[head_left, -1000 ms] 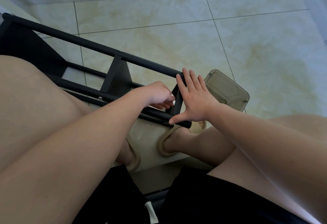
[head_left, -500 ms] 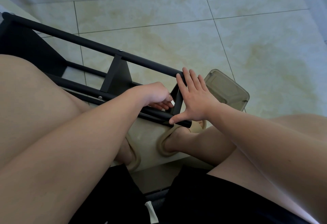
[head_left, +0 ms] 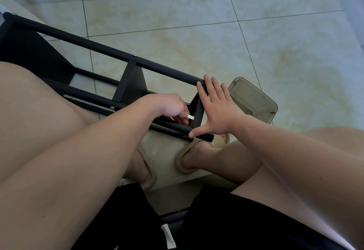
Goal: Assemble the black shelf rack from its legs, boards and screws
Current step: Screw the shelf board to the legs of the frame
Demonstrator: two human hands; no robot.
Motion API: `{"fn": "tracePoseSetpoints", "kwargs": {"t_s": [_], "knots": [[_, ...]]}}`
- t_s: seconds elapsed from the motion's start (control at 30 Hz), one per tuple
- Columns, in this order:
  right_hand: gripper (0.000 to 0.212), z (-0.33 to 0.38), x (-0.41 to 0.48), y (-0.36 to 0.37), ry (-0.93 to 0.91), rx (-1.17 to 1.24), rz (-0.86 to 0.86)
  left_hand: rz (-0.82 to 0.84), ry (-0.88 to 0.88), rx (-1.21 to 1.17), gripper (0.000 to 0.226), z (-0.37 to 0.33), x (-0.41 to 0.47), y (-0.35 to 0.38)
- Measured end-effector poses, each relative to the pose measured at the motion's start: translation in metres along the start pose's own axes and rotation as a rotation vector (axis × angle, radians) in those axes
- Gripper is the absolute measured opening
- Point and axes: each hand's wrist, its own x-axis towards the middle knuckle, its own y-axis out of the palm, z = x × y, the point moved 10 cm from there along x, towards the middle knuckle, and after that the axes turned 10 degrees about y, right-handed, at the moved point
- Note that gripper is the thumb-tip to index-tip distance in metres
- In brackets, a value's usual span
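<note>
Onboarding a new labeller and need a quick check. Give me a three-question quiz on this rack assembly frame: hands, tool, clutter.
1. True or false: the right hand is clenched in a fist.
2. What does the left hand hold? A) a hammer B) a small silver tool C) nothing
3. Fill in: the translucent container sits on the floor beyond the ____ hand.
Key: 1 false, its fingers are straight, flat against the rack's end board. 2 B. 3 right.
</note>
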Motion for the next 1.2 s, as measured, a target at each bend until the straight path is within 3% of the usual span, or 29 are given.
{"fn": "tracePoseSetpoints", "kwargs": {"t_s": [0.43,0.63,0.83,0.93,1.1,1.2], "knots": [[0.156,0.001,-0.002,-0.002,0.001,-0.012,0.014,0.095,0.021,0.309,0.007,0.001,0.003,0.003],[0.157,-0.001,0.001,-0.002,0.005,-0.005,0.015,0.018,0.054,0.364,0.021,-0.004,0.002,-0.011],[0.157,-0.001,0.001,-0.002,0.002,0.008,0.013,-0.036,0.071,0.371,0.012,-0.012,0.006,-0.015],[0.157,-0.002,0.002,-0.002,0.004,0.005,0.015,-0.035,0.066,0.274,0.016,-0.011,0.010,-0.011],[0.157,-0.001,0.001,-0.002,0.002,0.004,0.016,-0.129,0.019,-0.144,0.014,-0.002,0.016,-0.006],[0.157,-0.001,0.001,-0.003,0.004,0.005,0.016,-0.183,0.001,-0.231,0.007,0.000,0.016,-0.005]]}}
